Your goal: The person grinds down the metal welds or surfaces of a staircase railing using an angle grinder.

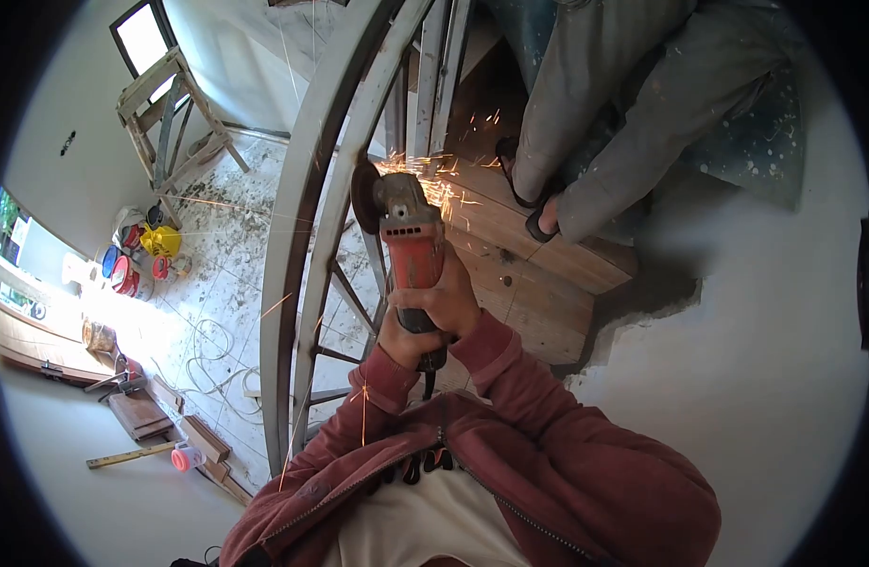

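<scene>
An angle grinder (pixel 417 260) with a red body and a grey metal head is in both my hands. My left hand (pixel 404 342) wraps round the dark rear part of its body. Higher up, my right hand (pixel 450 298) grips the red casing. The grinder's disc (pixel 364 196) is against or very near the inner bar of a curved grey metal railing (pixel 295 236); the exact contact is hard to make out. Orange sparks (pixel 444 184) spray out around the head, mostly to the right. A power cord (pixel 429 385) hangs from the rear end.
Another person in grey trousers (pixel 609 123) is on the wooden steps (pixel 538 255) at the right, close to the sparks. Below left, the tiled floor (pixel 231 283) holds paint buckets (pixel 124 274), a loose cable (pixel 212 354) and wood pieces (pixel 137 414). A wooden trestle (pixel 170 123) stands farther back.
</scene>
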A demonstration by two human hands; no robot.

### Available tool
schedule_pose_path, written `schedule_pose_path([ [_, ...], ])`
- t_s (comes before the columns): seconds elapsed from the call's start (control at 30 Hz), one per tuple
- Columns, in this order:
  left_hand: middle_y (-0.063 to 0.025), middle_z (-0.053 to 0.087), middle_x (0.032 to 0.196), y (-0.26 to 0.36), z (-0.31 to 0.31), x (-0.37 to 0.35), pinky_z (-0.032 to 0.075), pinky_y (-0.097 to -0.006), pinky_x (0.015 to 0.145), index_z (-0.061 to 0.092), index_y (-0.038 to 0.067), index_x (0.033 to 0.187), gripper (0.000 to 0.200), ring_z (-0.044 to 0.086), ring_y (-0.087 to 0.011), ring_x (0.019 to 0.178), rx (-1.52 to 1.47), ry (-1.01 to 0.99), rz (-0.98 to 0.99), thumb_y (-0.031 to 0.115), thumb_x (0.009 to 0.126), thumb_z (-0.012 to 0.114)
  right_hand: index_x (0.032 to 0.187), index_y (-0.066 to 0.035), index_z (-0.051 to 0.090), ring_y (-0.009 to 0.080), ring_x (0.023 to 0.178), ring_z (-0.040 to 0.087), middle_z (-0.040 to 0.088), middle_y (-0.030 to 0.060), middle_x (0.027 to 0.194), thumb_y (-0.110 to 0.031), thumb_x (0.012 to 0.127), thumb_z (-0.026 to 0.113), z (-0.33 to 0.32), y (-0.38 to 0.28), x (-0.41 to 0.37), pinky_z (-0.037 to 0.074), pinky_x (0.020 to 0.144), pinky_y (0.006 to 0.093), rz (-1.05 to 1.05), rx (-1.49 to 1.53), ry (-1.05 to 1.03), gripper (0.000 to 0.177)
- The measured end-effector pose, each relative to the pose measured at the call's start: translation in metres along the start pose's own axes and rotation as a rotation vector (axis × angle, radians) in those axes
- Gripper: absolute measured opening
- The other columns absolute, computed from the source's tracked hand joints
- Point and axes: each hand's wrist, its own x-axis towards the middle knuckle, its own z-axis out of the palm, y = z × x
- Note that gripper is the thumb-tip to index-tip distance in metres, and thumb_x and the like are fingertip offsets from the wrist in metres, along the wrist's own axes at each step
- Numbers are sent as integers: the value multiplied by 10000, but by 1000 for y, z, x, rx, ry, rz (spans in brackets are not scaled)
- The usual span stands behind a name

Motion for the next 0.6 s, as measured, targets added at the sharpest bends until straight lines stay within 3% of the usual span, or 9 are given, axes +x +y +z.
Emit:
schedule_pose_path([
  [0.1, -101, 666, 981, -2, -4, -2, 536, -326, 781, 603, -5, 1044, 521, 662, -216, 895, 62, -19, -157, 61, 554, 766, 1059, 36, 452, 280, 894, 608, 587, 186, 977, -201, 525, 838, -1, -5, -3, 491, 812, 378, 99, -1, 9, 700],
  [0.17, -104, 619, 1075, -14, -5, -3, 519, -328, 834, 499, 0, 1188, 699, 628, -199, 973, 65, -66, -174, 53, 546, 769, 1054, 36, 454, 288, 888, 613, 590, 192, 974, -199, 529, 833, -5, -2, -10, 494, 807, 376, 51, -51, 36, 689],
  [0.27, -97, 617, 1078, -17, -1, -12, 511, -329, 844, 506, 10, 1188, 697, 623, -195, 984, 22, -7, -66, 55, 545, 773, 1054, 37, 456, 295, 876, 620, 596, 194, 964, -202, 535, 825, -3, -2, -19, 498, 801, 373, 120, -105, 26, 681],
  [0.37, -91, 620, 1070, -8, -1, -14, 514, -323, 831, 506, 16, 1178, 687, 629, -195, 963, 66, -9, -157, 68, 552, 784, 1051, 38, 457, 301, 864, 626, 602, 193, 956, -200, 531, 826, -2, -2, -18, 502, 791, 372, 202, -41, 31, 680],
  [0.47, -91, 628, 1050, -1, -4, -6, 521, -322, 816, 514, 14, 1163, 670, 637, -198, 944, 69, -32, -167, 72, 555, 789, 1061, 36, 455, 304, 864, 627, 606, 192, 960, -197, 530, 824, 0, -3, -14, 502, 793, 370, 105, -13, 40, 687],
  [0.6, -91, 650, 1004, -7, -6, -2, 533, -321, 792, 546, -4, 1116, 616, 653, -204, 909, 70, -38, -192, 75, 559, 796, 1069, 36, 453, 302, 867, 627, 606, 191, 962, -197, 528, 825, -3, -5, -8, 503, 793, 368, 140, 6, 35, 697],
])
